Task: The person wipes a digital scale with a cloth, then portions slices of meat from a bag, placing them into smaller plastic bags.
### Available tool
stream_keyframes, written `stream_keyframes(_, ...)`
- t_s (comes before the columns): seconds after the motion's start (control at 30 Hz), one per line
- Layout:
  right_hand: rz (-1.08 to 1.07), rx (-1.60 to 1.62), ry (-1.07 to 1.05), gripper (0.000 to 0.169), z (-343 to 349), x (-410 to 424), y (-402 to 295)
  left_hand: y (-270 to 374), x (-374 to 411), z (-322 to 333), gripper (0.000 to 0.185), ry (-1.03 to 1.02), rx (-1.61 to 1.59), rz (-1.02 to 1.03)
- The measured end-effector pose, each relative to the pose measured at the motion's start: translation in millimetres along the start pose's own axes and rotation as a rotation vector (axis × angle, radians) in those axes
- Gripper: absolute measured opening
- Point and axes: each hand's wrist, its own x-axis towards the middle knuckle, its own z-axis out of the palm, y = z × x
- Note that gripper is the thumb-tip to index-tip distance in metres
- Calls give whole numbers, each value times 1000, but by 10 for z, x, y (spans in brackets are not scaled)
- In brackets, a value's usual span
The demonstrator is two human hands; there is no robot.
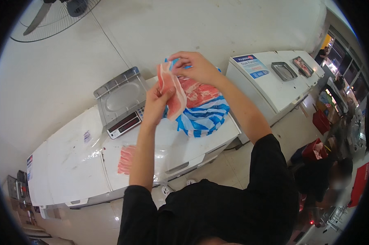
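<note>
Thin slices of raw, fatty meat (175,102) hang from my left hand (158,99), with the thumb across their face. My right hand (190,65) is at the upper edge of these slices, fingers bent; whether it pinches them cannot be told. Behind and to the right, more sliced meat (199,93) lies in a blue-and-white striped plastic bag (202,119) on a white chest freezer (209,144). A digital scale (120,101) with a clear tray stands left of my hands. Below it, a row of meat slices (126,159) lies on clear plastic, partly hidden by my left forearm.
Another chest freezer (258,88) at the right holds a dark tray (284,71) and a tray of meat (303,66). A fan (55,18) is at the upper left. A person (322,180) is at the lower right, near a red container (314,150).
</note>
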Motion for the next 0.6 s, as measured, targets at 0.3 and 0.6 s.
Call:
stream_keyframes(0.3, 263, -694, -171, 41, -874, -106, 1846, -266, -924, -142, 50, 233, -230, -22)
stream_keyframes(0.6, 348, -905, 54, 52, -869, 31, 1736, -90, -1290, -357, 52, 418, -208, 95)
